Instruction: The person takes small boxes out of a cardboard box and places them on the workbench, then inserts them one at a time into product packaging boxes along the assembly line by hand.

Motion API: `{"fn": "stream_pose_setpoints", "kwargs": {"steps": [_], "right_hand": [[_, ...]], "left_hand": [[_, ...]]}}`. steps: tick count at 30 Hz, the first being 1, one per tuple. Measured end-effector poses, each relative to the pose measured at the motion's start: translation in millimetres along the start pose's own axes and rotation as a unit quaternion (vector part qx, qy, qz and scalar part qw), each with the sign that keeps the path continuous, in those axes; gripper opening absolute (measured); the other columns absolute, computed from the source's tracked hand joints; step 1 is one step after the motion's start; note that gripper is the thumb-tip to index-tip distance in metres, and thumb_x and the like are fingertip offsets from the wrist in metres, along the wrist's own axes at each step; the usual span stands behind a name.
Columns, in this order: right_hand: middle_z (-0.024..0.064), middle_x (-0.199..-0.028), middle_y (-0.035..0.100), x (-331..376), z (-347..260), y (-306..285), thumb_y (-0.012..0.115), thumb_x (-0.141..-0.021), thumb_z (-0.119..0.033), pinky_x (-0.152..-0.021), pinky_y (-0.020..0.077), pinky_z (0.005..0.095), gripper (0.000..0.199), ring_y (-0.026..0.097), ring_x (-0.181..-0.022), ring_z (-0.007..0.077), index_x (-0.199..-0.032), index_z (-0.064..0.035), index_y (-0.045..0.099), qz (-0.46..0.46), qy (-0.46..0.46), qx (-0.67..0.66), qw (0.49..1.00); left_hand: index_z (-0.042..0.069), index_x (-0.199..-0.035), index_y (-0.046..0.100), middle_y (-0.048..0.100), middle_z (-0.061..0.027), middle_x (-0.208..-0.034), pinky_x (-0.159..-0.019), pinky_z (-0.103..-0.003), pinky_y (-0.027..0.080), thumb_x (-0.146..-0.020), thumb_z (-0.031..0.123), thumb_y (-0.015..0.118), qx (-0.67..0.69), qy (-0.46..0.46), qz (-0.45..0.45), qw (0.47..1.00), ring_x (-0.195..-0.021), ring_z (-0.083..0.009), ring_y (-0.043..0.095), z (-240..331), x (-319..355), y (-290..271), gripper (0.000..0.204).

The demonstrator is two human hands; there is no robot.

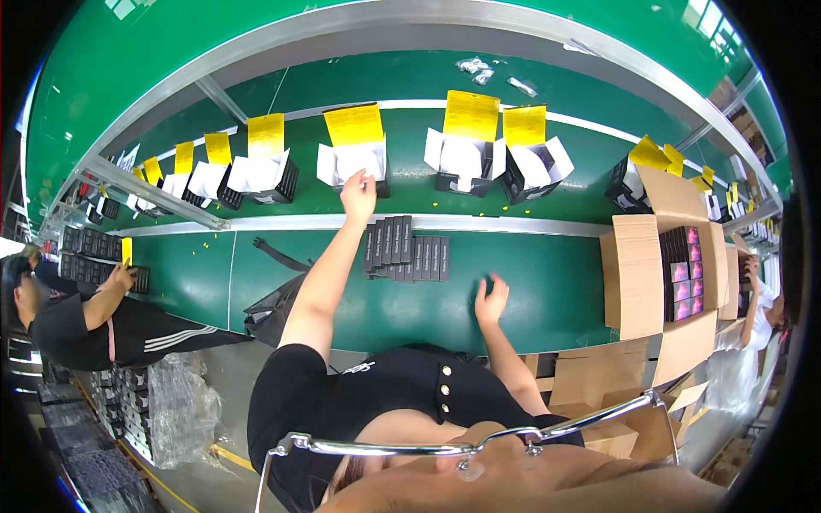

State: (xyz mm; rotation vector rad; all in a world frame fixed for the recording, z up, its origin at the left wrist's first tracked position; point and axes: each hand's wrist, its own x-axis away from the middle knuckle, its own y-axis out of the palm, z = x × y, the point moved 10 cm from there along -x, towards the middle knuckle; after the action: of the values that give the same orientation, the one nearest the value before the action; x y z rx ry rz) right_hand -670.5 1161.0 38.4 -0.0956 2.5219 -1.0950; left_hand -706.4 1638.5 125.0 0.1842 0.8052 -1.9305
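My left hand [357, 198] reaches over the rail to the front of an open carton with a yellow lid [353, 126] and white inner flaps. Its fingers are bent together at the carton's front edge; whatever they may hold is too small to make out. Over the green bench [530, 299], my right hand [492, 301] hangs with thumb and fingers apart and nothing in it. Between my arms, several slim black boxes [389, 242] stand in a row, with a second row of black boxes [430, 258] beside them on the right.
More open cartons [466, 154] with yellow lids line the conveyor beyond the metal rail [513, 226]. At right stands a large cardboard box [634, 274] packed with dark boxes [682, 286]. A black bag [278, 308] lies by my left arm. A co-worker [77, 316] works at far left.
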Motion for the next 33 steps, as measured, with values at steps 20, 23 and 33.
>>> {"fn": "stream_pose_setpoints", "kwargs": {"steps": [20,23,33], "right_hand": [[0.0101,-0.106,0.069,-184.2,-285.0,230.2,0.083,-0.076,-0.013,-0.081,0.0568,0.031,0.049,0.067,-0.09,0.0172,-0.119,-0.0006,0.063,-0.688,0.049,-0.268,0.672],[0.0084,-0.108,0.07,-262.5,-343.1,219.8,0.088,-0.067,-0.018,-0.086,0.0537,0.0316,0.059,0.066,-0.093,0.0161,-0.119,-0.0002,0.065,-0.511,-0.089,-0.235,0.822],[0.0228,-0.098,0.068,-241.7,-375.5,332.1,0.078,-0.064,-0.015,-0.084,0.0559,0.043,0.034,0.067,-0.097,0.037,-0.092,0.0023,0.068,-0.392,-0.344,0.316,0.792]], "left_hand": [[0.002,-0.134,0.049,0.04,-0.0212,-0.148,-0.119,-0.052,0.022,-0.088,0.029,0.059,-0.213,-0.007,-0.25,0.944,-0.141,-0.0373,0.032,-96.0,292.8,-116.0,0.054],[0.002,-0.134,0.049,0.04,-0.0209,-0.148,-0.119,-0.051,0.022,-0.088,0.03,0.059,-0.209,-0.005,-0.249,0.946,-0.142,-0.037,0.032,-104.7,290.4,-113.8,0.055],[0.002,-0.134,0.049,0.04,-0.0202,-0.148,-0.119,-0.051,0.022,-0.088,0.03,0.059,-0.195,-0.01,-0.242,0.95,-0.141,-0.0359,0.033,-134.6,283.8,-125.0,0.054]]}}
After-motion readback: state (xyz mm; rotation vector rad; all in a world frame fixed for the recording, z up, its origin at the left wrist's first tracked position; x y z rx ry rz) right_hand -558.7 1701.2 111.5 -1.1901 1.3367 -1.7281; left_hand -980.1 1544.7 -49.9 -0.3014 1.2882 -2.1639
